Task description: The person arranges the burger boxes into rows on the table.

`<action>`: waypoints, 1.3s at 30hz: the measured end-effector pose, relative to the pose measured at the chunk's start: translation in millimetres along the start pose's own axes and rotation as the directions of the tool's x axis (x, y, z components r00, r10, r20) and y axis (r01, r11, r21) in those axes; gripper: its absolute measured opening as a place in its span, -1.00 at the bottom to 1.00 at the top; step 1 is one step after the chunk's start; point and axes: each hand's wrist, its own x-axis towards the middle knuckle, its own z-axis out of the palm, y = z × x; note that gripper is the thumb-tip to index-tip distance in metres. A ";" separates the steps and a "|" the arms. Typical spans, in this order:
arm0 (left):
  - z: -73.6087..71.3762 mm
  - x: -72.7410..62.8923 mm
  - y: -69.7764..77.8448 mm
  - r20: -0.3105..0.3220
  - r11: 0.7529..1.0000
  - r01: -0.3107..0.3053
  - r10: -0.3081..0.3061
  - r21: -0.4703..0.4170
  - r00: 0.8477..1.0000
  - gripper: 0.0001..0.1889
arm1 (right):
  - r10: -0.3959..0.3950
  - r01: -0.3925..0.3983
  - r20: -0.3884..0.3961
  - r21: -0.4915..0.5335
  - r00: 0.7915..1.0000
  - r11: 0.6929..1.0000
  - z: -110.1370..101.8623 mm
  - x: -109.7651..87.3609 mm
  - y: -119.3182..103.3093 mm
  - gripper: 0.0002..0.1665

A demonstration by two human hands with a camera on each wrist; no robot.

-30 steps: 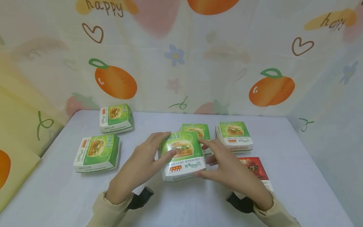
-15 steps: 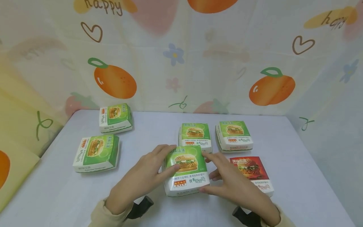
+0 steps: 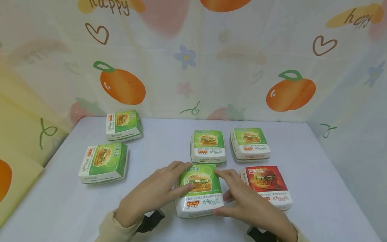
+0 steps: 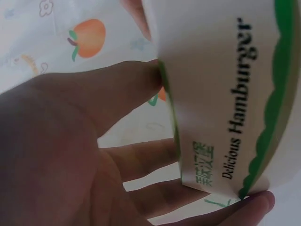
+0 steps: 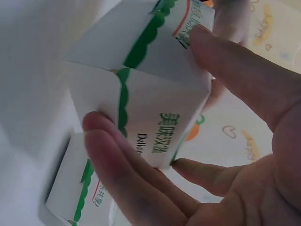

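Note:
Between both hands is a green and white hamburger box (image 3: 201, 188), burger picture facing up, near the middle front of the table. My left hand (image 3: 154, 193) holds its left side, the thumb over the top face and the fingers along the far left edge. From the right, my right hand (image 3: 245, 203) grips it with the thumb at the near corner and the index finger at the far one. The left wrist view shows the box's "Delicious Hamburger" side (image 4: 207, 94). In the right wrist view the fingers and thumb spread around the box (image 5: 160, 94).
Right behind the held box stands a green hamburger box (image 3: 208, 144), with another green box (image 3: 250, 143) to its right. A red hamburger box (image 3: 269, 183) lies beside my right hand. Two green boxes (image 3: 104, 161) occupy the left side. A printed curtain (image 3: 193, 60) backs the table.
Both hands have brought the held green box down and toward the front edge, slightly to the right. The green box behind it and the red box now show more fully.

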 end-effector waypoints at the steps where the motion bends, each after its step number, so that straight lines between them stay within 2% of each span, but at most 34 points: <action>1: 1.4 0.9 -0.9 0.012 1.000 -0.011 0.011 0.002 1.000 -0.35 | 0.001 -0.001 0.004 -0.008 1.000 1.000 0.6 -0.1 0.8 0.16; 5: 5.7 3.8 -3.9 0.049 0.999 -0.042 0.042 0.000 0.998 -0.34 | -0.011 0.012 0.022 -0.046 1.000 0.999 3.8 -1.0 3.9 0.15; 12: 13.5 10.5 -8.1 0.103 1.000 -0.015 0.017 -0.025 0.995 -0.30 | -0.025 0.031 0.040 -0.143 0.999 0.989 4.9 -1.0 8.8 0.14; 17: 23.2 17.8 -13.0 0.098 0.999 -0.023 0.026 -0.033 0.995 -0.27 | -0.025 0.035 0.048 -0.218 0.999 0.975 2.8 3.1 13.0 0.12; 23: 32.8 25.7 -17.9 0.097 0.998 -0.023 0.028 -0.050 0.995 -0.27 | 0.004 0.010 0.061 -0.226 0.998 0.974 2.9 7.0 16.2 0.12; 29: 40.6 31.2 -20.0 0.079 0.997 -0.032 0.038 -0.068 0.996 -0.31 | 0.036 -0.025 0.037 -0.252 0.999 0.967 2.0 7.8 18.6 0.11; 34: 44.9 34.1 -20.3 0.054 0.995 -0.050 0.055 -0.085 0.997 -0.32 | 0.023 -0.019 0.011 -0.284 1.000 0.959 0.0 6.8 20.7 0.08; 39: 47.5 36.0 -21.3 0.053 0.991 -0.070 0.077 -0.114 0.996 -0.36 | 0.003 0.002 0.018 -0.297 1.000 0.955 -4.4 4.3 23.7 0.09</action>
